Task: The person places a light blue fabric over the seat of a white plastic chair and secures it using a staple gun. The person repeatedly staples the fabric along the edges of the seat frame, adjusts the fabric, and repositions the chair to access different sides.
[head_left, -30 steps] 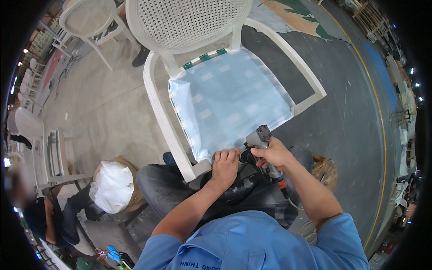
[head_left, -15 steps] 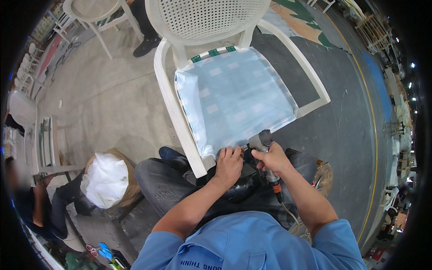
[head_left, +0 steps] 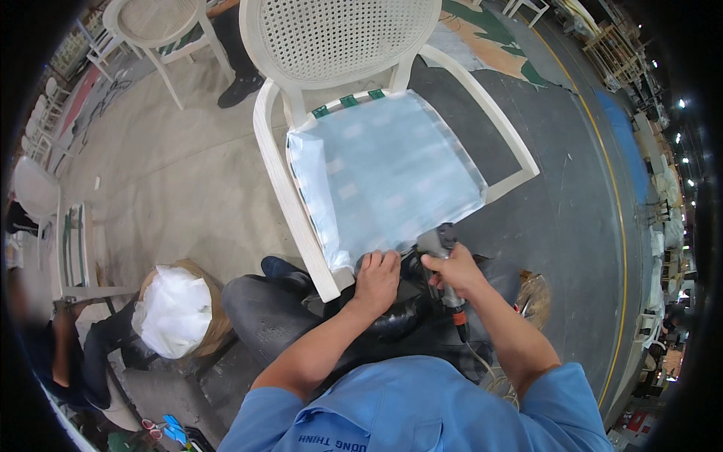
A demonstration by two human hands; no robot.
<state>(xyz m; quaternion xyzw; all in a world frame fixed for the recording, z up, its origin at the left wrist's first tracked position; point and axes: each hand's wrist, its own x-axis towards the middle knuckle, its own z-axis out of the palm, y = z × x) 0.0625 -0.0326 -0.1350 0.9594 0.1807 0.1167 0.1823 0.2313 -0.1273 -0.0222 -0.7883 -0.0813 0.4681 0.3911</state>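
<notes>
A white armchair (head_left: 520, 175) with a woven cane back stands in front of me, tipped slightly. Light-blue fabric (head_left: 392, 162) covers its seat, and green webbing (head_left: 348, 100) shows at the rear edge. My left hand (head_left: 376, 282) has its fingers bent together over the front edge of the fabric, near the left front corner. In my right hand (head_left: 459, 273) is an air staple gun (head_left: 450, 294), gripped by its body, with its dark head against the seat's front edge. The gun's nose and the spot it touches are hidden.
A brown sack (head_left: 218, 309) with white sheet material (head_left: 177, 313) stands at my left. Beyond it sits another person (head_left: 64, 346). Scissors (head_left: 153, 427) lie at the lower left. An air hose (head_left: 482, 354) trails from the gun. Another white chair (head_left: 162, 26) stands at the far left.
The chair sits slightly farther left and lower in view. My left hand has shifted a little left along the front edge; the staple gun stays near that edge.
</notes>
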